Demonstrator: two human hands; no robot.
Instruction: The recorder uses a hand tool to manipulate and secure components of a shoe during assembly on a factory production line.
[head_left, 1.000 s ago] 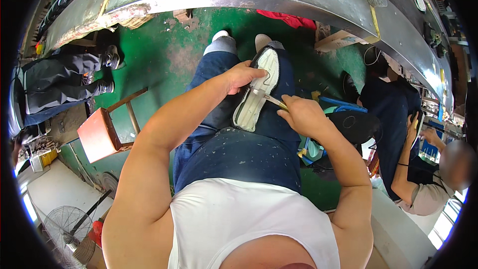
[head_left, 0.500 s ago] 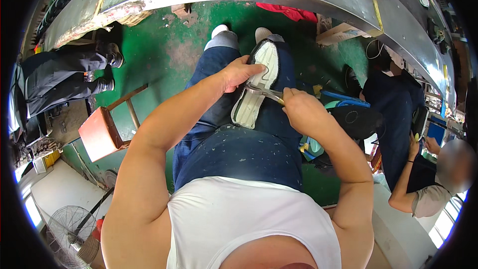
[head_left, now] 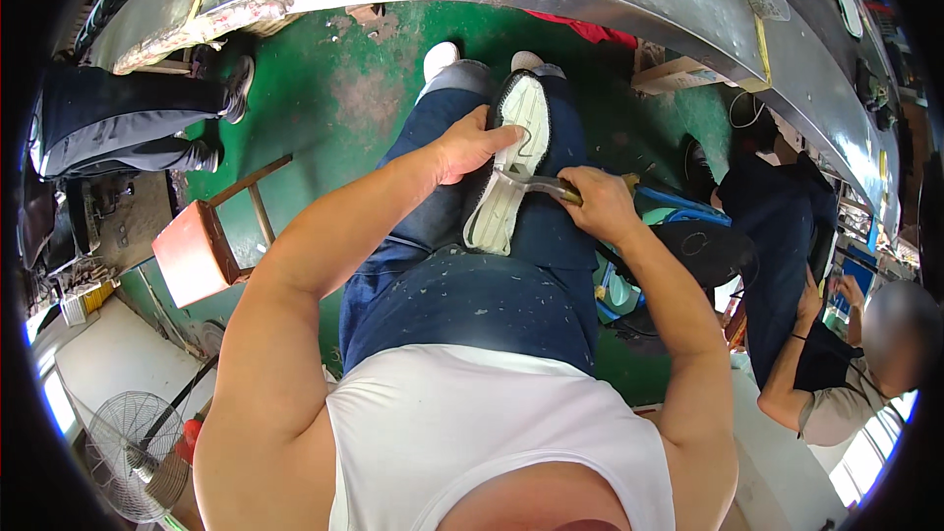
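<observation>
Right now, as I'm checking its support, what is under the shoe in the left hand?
Blue trousers show beneath, along both sides of the shoe; its underside and any contact are hidden.

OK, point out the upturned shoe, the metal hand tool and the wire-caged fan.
Upturned shoe (head_left: 498, 207), head view: on the pale underside, nearer the lap.
Metal hand tool (head_left: 547, 186), head view: mid-shaft.
Wire-caged fan (head_left: 136, 454), head view: near the middle of its cage.
</observation>
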